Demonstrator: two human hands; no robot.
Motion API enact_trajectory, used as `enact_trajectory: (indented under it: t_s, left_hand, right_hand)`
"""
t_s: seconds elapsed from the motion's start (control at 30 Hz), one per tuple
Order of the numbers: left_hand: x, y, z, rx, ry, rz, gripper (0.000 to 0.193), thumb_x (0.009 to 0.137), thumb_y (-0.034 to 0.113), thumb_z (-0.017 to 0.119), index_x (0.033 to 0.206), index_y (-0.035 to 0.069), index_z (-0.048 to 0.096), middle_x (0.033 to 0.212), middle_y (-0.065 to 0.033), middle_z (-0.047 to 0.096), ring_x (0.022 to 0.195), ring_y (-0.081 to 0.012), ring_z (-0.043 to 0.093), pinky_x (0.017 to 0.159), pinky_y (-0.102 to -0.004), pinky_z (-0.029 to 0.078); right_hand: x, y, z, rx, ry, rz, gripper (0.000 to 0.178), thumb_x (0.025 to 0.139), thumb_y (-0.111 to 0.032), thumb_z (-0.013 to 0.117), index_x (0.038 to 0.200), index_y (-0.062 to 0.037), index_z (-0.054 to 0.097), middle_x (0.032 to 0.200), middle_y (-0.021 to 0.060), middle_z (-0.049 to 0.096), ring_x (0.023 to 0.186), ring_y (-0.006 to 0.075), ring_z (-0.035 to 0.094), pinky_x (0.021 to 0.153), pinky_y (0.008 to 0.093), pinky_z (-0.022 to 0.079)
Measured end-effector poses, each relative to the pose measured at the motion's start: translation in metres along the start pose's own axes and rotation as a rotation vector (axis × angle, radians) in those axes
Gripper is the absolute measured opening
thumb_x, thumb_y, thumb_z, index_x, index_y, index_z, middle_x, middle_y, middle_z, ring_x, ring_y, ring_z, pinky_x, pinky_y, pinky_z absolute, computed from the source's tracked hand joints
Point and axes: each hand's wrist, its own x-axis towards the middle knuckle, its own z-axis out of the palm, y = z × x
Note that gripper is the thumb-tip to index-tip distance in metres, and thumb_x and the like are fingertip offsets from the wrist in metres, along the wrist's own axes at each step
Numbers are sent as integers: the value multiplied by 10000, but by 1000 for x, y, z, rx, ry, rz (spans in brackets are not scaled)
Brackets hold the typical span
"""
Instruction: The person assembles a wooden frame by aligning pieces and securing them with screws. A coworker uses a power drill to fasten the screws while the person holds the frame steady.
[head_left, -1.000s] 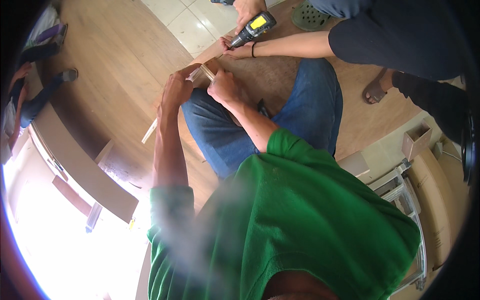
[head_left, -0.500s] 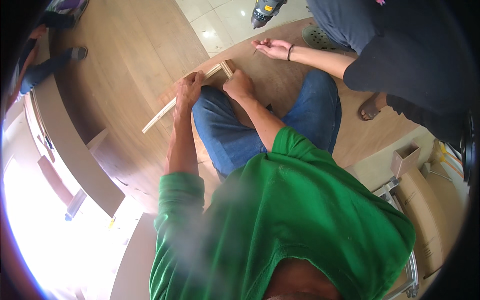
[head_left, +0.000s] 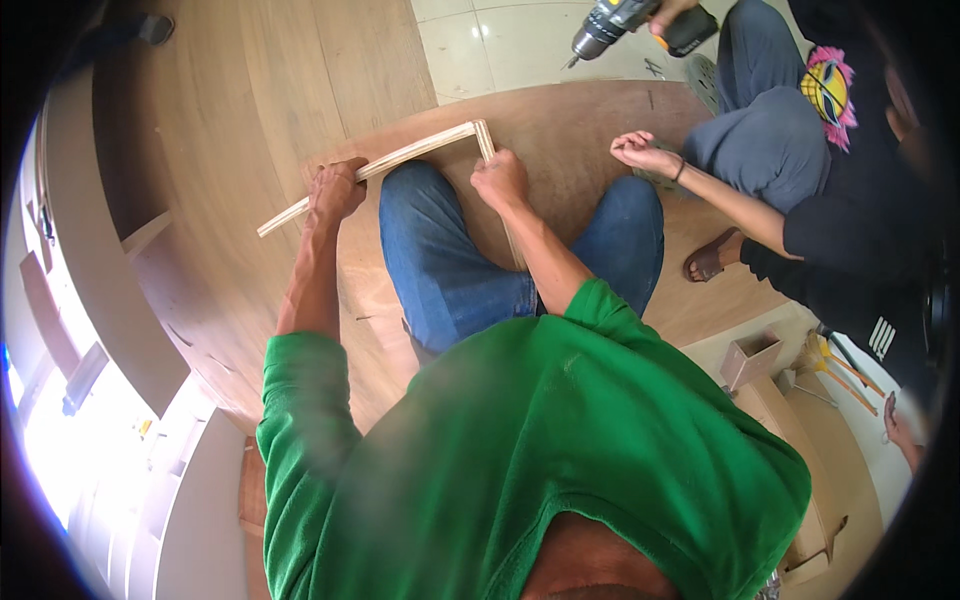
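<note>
Two pale wooden strips meet at a corner beyond my knees. The longer strip slants down to the left; the other strip runs back toward me between my legs, its lower part half hidden by my arm. My left hand is closed round the long strip, partway to its free end. Just below the corner, my right hand grips the second strip. To the right, a co-worker in black holds a cordless drill, bit pointing down, in one hand; the co-worker's other hand hovers with curled fingers.
A curved-looking brown wooden panel lies under the strips and my legs. Small screws seem to lie on the white tiles. A box-shaped wooden piece and a broom are at right. Pale boards stand at left.
My left hand has shifted along the long strip, away from the corner. The frame has tilted flatter. The co-worker's free hand has moved right, and more of the drill shows.
</note>
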Motion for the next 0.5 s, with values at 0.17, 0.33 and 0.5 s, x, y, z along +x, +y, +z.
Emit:
enact_trajectory:
  t_s: [0.17, 0.33, 0.5]
  left_hand:
    - [13, -1, -5, -13, -115, 93, 472, 916, 177, 705, 1383, 218, 755, 1247, -155, 814, 1191, -383, 758, 1024, -512, 604]
    - [19, -4, -13, 5, -69, 297, 373, 885, 168, 696, 1253, 129, 744, 1171, -160, 806, 1125, -399, 770, 973, -520, 623]
    - [23, -13, -7, -33, -51, 292, 286, 810, 137, 741, 1087, 74, 709, 1108, -163, 790, 1010, -410, 787, 859, -530, 649]
  right_hand:
    - [8, 0, 16, -90, 143, 41, 240, 884, -231, 770, 926, 5, 784, 896, 301, 778, 895, 499, 779, 808, 557, 610]
    - [5, -10, 17, -185, 195, 21, 214, 899, -223, 768, 971, -23, 793, 912, 296, 785, 904, 521, 773, 831, 582, 621]
    - [7, -19, 13, -230, 223, 54, 243, 908, -255, 791, 960, -18, 799, 833, 284, 770, 821, 515, 769, 777, 573, 616]
